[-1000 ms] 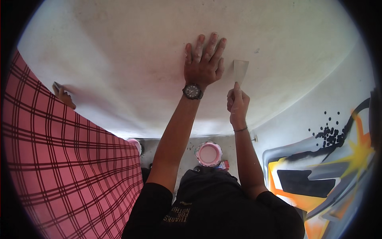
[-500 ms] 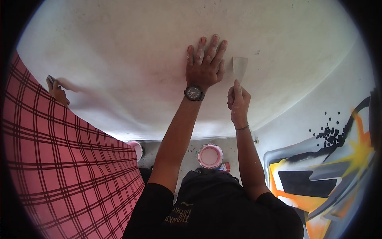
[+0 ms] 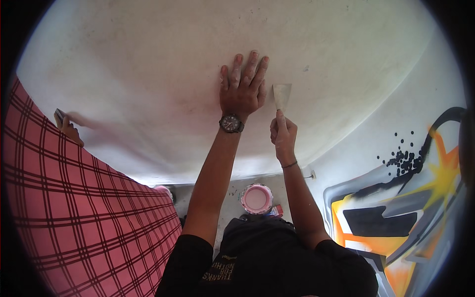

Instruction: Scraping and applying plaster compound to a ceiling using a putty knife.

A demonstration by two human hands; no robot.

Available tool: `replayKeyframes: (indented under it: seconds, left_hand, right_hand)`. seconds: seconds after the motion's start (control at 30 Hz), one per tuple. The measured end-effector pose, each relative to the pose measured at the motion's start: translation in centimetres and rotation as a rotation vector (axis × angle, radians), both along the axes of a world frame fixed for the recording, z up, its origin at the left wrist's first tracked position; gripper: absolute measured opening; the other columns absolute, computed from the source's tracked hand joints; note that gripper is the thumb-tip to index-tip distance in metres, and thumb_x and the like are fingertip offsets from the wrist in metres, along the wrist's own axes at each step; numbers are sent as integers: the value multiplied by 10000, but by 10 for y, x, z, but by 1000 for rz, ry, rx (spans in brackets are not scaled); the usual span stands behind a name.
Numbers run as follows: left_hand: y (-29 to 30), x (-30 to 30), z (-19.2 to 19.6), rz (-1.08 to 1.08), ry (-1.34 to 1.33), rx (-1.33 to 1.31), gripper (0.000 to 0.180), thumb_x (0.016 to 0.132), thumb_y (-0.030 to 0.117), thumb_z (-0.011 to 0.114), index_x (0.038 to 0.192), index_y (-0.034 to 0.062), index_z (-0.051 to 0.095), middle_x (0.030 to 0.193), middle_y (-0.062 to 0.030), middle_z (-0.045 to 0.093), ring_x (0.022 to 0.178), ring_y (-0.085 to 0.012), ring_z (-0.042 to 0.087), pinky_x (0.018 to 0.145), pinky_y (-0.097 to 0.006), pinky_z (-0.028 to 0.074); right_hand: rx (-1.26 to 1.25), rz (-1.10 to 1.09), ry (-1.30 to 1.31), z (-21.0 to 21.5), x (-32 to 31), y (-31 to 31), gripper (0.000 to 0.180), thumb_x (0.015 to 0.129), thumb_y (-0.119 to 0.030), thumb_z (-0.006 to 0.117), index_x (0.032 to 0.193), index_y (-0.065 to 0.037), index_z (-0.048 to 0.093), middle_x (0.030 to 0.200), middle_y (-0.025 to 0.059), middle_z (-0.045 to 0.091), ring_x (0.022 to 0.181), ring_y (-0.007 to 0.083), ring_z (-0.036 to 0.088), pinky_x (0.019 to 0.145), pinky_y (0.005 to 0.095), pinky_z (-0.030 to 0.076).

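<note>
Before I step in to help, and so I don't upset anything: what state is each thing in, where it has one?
Wall: pale, smudged
Left hand: open, fingers spread, apparently flat on the wall
Scraper: held, blade up
Right hand: closed on the scraper
Watch: strapped on
Near bucket: lidless, upright, pink inside
Far-left bucket: mostly hidden
Co-worker's hand: closed around a tool

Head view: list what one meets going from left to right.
Co-worker's hand, partly hidden pink bucket, the person's left hand, right hand gripping a scraper, painted mural.
</note>
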State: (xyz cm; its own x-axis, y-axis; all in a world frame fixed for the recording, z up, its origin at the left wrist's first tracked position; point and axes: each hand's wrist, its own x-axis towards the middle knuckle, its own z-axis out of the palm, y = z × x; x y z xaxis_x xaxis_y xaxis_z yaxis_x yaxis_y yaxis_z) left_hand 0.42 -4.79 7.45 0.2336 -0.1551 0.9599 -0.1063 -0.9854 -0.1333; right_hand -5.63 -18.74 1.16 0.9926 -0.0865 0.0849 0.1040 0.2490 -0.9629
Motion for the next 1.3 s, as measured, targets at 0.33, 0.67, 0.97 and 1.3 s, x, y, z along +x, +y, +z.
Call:
replayKeyframes:
  seconds: [0.33,0.67,0.97,1.3]
  left_hand:
    - [3,0,0,-20,-12,-6,514,924,317,509,1436,295,543,1568,28,413,1465,-270,330,1213,-516,175]
    - [6,7,0,-49,-24,-14,531,911,312,521,1439,271,543,1559,27,427,1467,-270,328,1212,-506,177]
    - [12,6,1,-48,-1,-17,534,921,324,502,1448,244,534,1572,19,407,1485,-273,295,1219,-508,159]
    - [18,-2,2,-15,-12,-7,538,928,323,482,1458,239,520,1581,9,393,1489,-281,282,1213,-516,165]
  right_hand:
    - [-104,-63,-43,-5,4,-1,538,1016,-462,549,634,-85,515,506,-71,362,412,24,292,381,227,204]
    - [-69,-131,-152,-1,0,-1,262,1043,-258,538,1007,-9,612,595,-38,448,428,13,328,381,219,245]
    - [-676,-472,-646,4,-5,7,509,966,7,513,1469,-49,459,1118,222,687,872,331,700,756,382,542]
    - [-713,-473,-632,8,-9,2,463,981,-17,508,1440,-69,499,1112,246,688,819,381,703,683,399,550]
